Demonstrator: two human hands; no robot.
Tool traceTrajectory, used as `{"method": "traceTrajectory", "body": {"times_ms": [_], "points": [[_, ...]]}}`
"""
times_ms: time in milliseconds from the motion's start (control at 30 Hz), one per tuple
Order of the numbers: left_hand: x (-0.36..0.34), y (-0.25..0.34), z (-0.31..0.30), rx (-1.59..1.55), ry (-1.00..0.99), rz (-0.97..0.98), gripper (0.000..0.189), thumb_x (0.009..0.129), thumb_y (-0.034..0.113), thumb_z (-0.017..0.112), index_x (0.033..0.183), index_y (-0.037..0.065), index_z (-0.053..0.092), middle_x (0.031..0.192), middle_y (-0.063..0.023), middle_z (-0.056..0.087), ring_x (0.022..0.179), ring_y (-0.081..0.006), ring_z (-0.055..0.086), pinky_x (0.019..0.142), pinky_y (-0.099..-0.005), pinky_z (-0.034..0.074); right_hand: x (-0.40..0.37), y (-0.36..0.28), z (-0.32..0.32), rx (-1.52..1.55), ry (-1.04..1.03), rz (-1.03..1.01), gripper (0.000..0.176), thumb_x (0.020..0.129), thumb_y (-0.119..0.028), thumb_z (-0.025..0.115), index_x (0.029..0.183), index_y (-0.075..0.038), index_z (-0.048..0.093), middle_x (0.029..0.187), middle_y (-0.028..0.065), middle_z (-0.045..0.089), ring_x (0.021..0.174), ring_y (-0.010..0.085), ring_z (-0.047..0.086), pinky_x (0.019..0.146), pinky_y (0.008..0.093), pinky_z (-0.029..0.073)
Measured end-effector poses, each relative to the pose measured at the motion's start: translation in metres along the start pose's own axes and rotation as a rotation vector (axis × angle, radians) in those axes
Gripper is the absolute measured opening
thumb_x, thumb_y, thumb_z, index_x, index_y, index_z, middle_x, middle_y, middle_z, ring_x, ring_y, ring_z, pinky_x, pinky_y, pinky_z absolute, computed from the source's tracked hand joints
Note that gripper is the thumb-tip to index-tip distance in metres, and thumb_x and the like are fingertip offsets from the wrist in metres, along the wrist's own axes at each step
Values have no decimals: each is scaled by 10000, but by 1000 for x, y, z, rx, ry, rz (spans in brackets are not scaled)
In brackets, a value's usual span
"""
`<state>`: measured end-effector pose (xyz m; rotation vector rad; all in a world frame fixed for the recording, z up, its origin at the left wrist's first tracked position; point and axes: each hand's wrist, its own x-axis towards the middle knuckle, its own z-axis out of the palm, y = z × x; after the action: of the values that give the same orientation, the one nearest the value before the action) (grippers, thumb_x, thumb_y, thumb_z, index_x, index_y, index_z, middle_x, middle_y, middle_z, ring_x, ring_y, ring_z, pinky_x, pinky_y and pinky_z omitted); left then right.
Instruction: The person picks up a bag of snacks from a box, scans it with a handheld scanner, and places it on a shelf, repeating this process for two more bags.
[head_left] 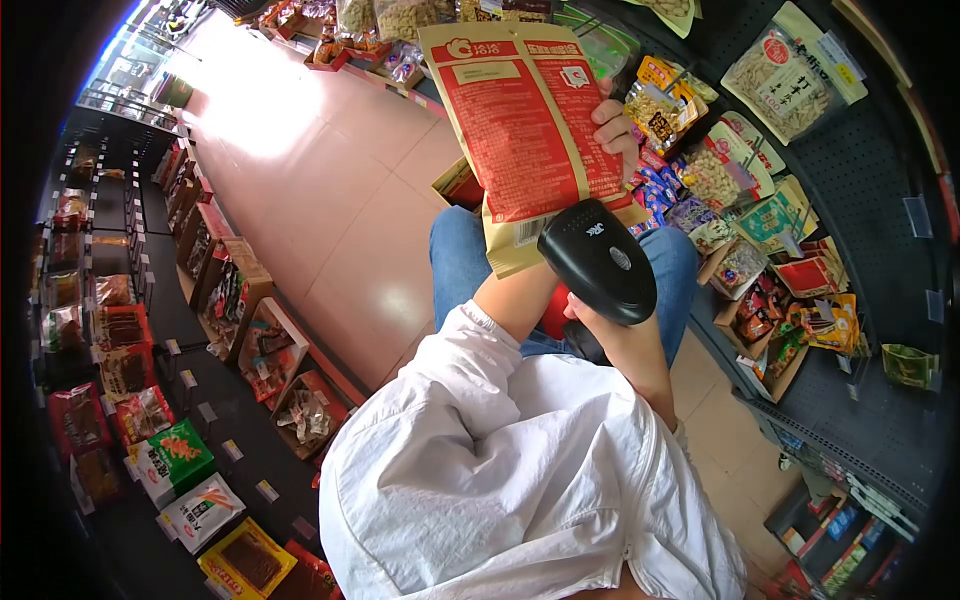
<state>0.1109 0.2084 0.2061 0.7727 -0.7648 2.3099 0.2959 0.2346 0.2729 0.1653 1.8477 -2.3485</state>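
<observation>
From my feed, the left hand (613, 128) holds a red-and-tan snack bag (525, 120) upright. Its fingers curl round the bag's right edge, and the thumb and palm are hidden behind the bag. The bag's long axis runs up and down the frame, leaning slightly, with the printed back facing the camera. A barcode (529, 232) sits on the tan strip at the bag's bottom edge.

The right hand (598, 326) is the one nearer that strip. It is wrapped round the handle of a black scanner (598, 260), just below and right of the bag's lower corner. The scanner's head overlaps that corner. I cannot tell whether it touches the bag, or whether a finger is on the trigger.

Below the bag are two knees in jeans (458, 255) and a white shirt. Something red shows under the scanner, but I cannot identify it. Right of the bag, a shelf (880, 250) holds crowded snack packets (712, 180), their labels too small to read. Left of the bag is pale tiled floor (330, 190).
</observation>
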Motion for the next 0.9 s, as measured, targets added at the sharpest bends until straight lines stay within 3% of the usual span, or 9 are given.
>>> {"method": "traceTrajectory", "body": {"times_ms": [100, 900], "points": [[-3, 5, -9, 6, 10, 35, 394, 861, 249, 405, 1144, -26, 405, 772, -41, 477, 639, -118, 463, 595, -209, 402, 0, 7, -2, 1, 24, -74, 275, 715, -17, 626, 973, 12, 537, 908, 54, 596, 807, 92, 561, 710, 228, 450], [-19, 7, -30, -92, 52, 115, 420, 881, 280, 353, 1196, 3, 366, 868, -75, 514, 745, -166, 504, 691, -271, 420, 3, 11, -4, -24, -14, -96, 294, 696, 14, 621, 978, 4, 538, 910, 59, 595, 811, 92, 557, 721, 230, 447]]}}
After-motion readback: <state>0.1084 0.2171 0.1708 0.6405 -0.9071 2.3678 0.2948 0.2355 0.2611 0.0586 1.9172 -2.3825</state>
